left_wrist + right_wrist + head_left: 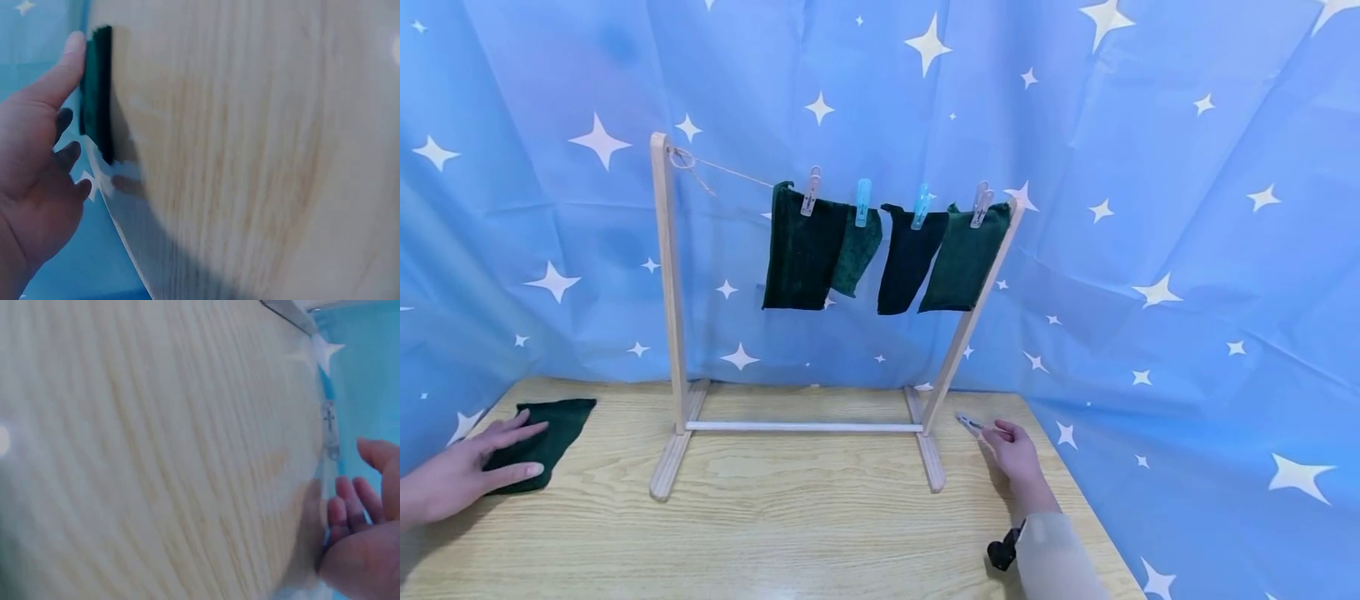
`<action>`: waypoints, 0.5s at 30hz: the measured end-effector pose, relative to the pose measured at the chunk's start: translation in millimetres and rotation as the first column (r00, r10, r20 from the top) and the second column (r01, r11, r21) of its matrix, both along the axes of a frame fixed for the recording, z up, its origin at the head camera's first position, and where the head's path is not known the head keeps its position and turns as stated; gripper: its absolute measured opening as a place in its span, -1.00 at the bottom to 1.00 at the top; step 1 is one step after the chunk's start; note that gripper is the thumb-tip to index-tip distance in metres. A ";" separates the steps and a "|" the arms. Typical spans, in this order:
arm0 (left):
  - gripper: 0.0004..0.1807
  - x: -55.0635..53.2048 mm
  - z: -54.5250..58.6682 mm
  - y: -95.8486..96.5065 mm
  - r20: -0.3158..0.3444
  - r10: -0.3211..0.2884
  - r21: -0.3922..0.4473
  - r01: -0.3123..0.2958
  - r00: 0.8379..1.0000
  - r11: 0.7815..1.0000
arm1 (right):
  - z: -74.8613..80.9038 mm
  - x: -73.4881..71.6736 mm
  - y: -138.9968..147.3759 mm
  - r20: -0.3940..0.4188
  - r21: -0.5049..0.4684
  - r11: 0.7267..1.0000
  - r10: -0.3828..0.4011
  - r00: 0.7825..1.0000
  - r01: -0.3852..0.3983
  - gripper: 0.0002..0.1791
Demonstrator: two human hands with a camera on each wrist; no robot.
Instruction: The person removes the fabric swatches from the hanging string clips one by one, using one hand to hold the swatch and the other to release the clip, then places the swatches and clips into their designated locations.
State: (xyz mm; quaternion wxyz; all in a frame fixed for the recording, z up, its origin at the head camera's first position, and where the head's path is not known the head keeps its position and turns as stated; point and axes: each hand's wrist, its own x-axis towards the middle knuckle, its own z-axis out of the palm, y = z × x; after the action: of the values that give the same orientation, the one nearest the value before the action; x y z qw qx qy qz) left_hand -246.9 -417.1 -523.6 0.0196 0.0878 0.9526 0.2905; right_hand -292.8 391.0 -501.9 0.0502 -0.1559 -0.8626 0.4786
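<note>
At the table's far left, a dark green cloth [561, 429] lies flat, with my left hand [482, 467] over it, fingers spread and thumb apart. The left wrist view shows the cloth's edge [100, 94] beside the thumb. Over on the right side, my right hand [1018, 462] reaches toward a clear clothespin [970, 423] lying on the table. Its fingertips are right by the near end of the clothespin. From the right wrist, the clothespin [330, 428] shows beyond the fingers, and the thumb stands apart from them.
Between the hands stands a wooden drying rack [670, 292] with a string [730, 171]. Several green cloths [805, 258] hang there under clear and blue clothespins [863, 202]. A blue star-patterned curtain [1150, 208] borders the wooden table [775, 517] behind and at both sides.
</note>
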 end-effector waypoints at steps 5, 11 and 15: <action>-0.21 4.0 18.6 20.1 -0.144 0.145 0.062 -0.137 0.979 0.989 | 20.4 7.1 3.3 -0.050 -0.022 1.000 -0.008 0.999 0.007 -0.39; -0.37 14.5 60.4 59.5 -0.238 0.216 0.114 -0.194 0.947 0.974 | 55.4 14.7 -3.0 -0.141 0.004 0.999 0.043 0.989 -0.043 -0.46; -0.42 20.4 87.3 83.5 -0.226 0.218 0.156 -0.186 0.949 0.970 | 83.1 23.0 -18.9 -0.189 0.026 0.995 0.101 0.977 -0.098 -0.49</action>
State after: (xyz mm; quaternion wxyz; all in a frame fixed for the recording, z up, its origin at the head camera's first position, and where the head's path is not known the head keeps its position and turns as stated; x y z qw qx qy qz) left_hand -226.5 -333.6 -436.3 -0.1321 0.0254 0.9304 0.3410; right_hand -269.7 372.1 -418.8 0.1097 -0.0655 -0.8647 0.4859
